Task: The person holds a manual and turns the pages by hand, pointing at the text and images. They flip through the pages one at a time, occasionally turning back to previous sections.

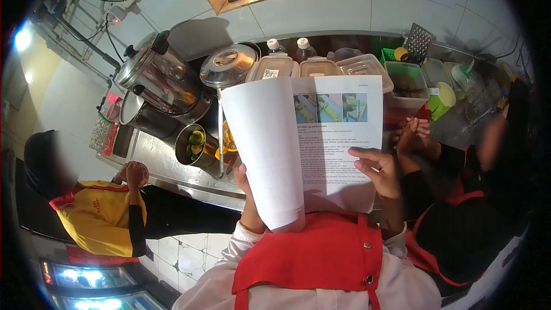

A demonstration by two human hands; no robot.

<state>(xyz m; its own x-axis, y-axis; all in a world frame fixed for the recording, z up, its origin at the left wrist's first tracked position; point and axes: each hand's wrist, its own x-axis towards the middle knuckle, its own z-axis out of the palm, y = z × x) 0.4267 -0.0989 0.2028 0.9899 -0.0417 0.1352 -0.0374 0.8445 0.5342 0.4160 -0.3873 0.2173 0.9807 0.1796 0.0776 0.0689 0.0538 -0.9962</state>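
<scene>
I hold a printed sheet (338, 138) with small photos and text up in front of my red apron. A second white page (267, 155) is curled over on its left side. My left hand (245, 186) grips the papers from behind at the lower left; only part of it shows. My right hand (380, 172) pinches the sheet's right edge, thumb on the text.
Behind the papers runs a steel counter (166, 163) with a large steel urn (155, 74), a pot lid (229, 64), lidded plastic boxes (318, 68), bottles and a green basket (404, 74). A person in yellow (100, 218) stands left; another in black (470, 206) stands right, hands (410, 135) clasped.
</scene>
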